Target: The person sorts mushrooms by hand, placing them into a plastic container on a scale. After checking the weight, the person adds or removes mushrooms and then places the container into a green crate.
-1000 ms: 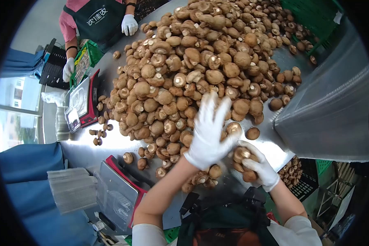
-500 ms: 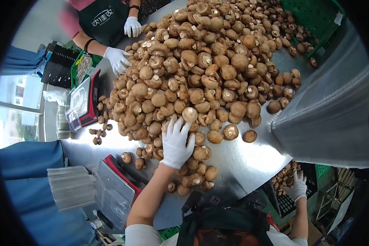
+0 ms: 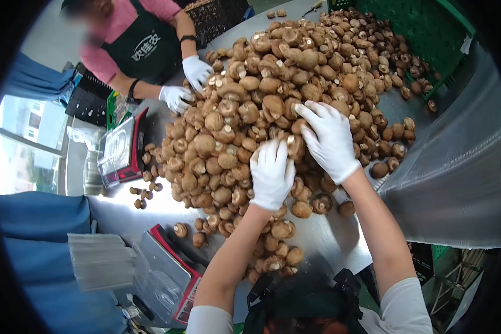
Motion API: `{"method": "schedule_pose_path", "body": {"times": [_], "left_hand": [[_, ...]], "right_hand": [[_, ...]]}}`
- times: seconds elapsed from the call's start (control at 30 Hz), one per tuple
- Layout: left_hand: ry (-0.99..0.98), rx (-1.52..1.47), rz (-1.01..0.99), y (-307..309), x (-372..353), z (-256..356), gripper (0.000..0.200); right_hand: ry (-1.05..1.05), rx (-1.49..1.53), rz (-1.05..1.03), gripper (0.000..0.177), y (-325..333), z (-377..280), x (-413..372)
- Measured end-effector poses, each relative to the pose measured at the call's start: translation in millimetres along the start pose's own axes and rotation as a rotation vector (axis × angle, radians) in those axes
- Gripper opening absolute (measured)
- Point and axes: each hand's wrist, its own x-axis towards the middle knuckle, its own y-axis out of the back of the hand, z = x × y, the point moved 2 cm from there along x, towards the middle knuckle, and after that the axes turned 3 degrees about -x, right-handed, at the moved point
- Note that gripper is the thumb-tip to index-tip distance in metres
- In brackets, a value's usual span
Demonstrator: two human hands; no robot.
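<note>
A big heap of brown mushrooms point(image 3: 222, 145) with pale stems covers the metal table. My left hand point(image 3: 273, 175), in a white glove, rests on the near side of the heap, fingers stretched over the mushrooms and thumb apart. Right beside its fingertips is a motion-blurred mushroom point(image 3: 295, 147). Higher up on the heap lies my right hand point(image 3: 331, 142), also gloved. Its thumb and fingers close around a mushroom point(image 3: 297, 126), which they partly hide.
Across the table, a co-worker in a dark apron point(image 3: 145, 50) has both gloved hands point(image 3: 178, 97) at the heap. Red-edged scales point(image 3: 122, 147) and stacked clear trays point(image 3: 100, 261) stand left. A green crate point(image 3: 414, 42) holding mushrooms is at far right, near a plastic-wrapped stack point(image 3: 445, 150).
My right hand has come from the black crate at lower right up onto the heap. My left hand has moved slightly right; the pale-topped mushroom no longer shows at its fingertips. The co-worker's hands have drawn closer together.
</note>
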Motion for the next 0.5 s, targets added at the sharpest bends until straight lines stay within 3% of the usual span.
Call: {"method": "schedule_pose_path", "body": {"times": [0.03,0.1,0.27,0.37,0.43,0.5], "left_hand": [[-0.058,-0.006,-0.005,4,-11,-6,0.057],[-0.098,0.084,-0.100,28,-18,-2,0.054],[-0.116,-0.124,0.126,65,34,-2,0.033],[-0.111,0.085,0.065,49,98,-4,0.055],[-0.036,0.190,0.004,28,111,-24,0.059],[-0.002,0.098,0.029,25,98,-33,0.055]], "right_hand": [[-0.009,-0.190,-0.014,0.040,-10,-1,9],[0.020,-0.217,-0.004,0.046,-30,2,13],[0.085,-0.259,-0.018,0.050,-40,-15,-9],[0.088,-0.252,-0.044,0.049,-41,-18,-20],[0.081,-0.273,-0.068,0.049,-35,-14,-22],[0.059,-0.290,-0.062,0.048,-22,-12,-21]]}}
